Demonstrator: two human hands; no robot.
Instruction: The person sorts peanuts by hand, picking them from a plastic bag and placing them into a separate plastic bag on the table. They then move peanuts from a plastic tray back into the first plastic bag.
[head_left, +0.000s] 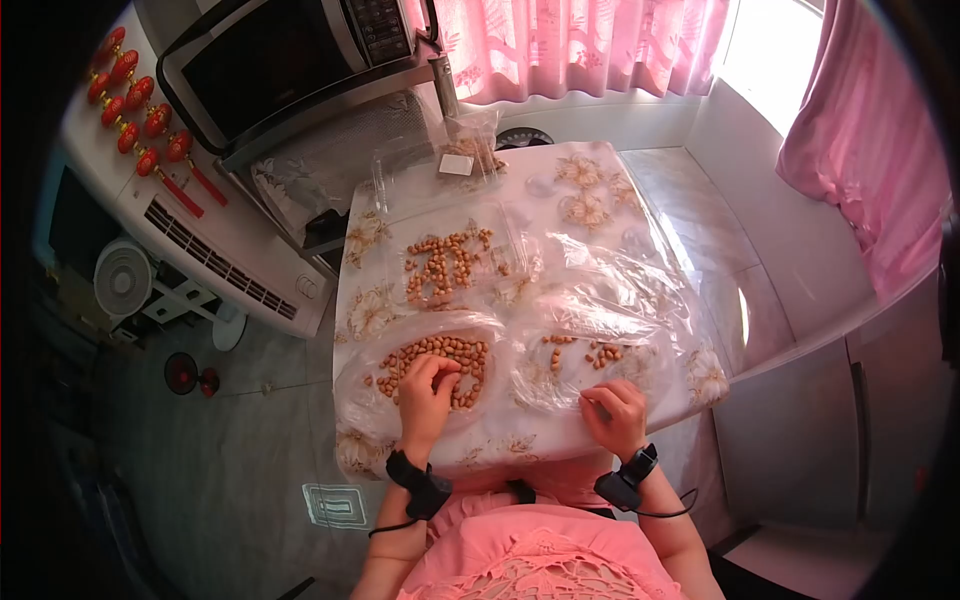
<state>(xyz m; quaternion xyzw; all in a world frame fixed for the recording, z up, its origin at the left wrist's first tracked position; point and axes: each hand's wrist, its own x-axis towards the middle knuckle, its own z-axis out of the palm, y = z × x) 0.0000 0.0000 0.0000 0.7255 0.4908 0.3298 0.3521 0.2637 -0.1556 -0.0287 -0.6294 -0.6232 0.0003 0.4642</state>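
- The left hand is over the nuts in the left plastic bag, its fingers bent inward and the thumb and forefinger nearly together; whether they pinch a nut cannot be told.
- The right hand is at the near side of the right plastic bag, fingers curled with the tips close together; what they hold, if anything, cannot be told.
- The left bag lies open around a broad spread of brown, roundish nuts; the right one has only a few, in small groups beyond the right hand.
- Just beyond the left bag, more nuts lie in a clear tray.
- A clear bag with a white label stands at the far side of the bench, which has a flower-patterned cover.
- Each wrist wears a black strapped device, the left and the right both trailing a cable.
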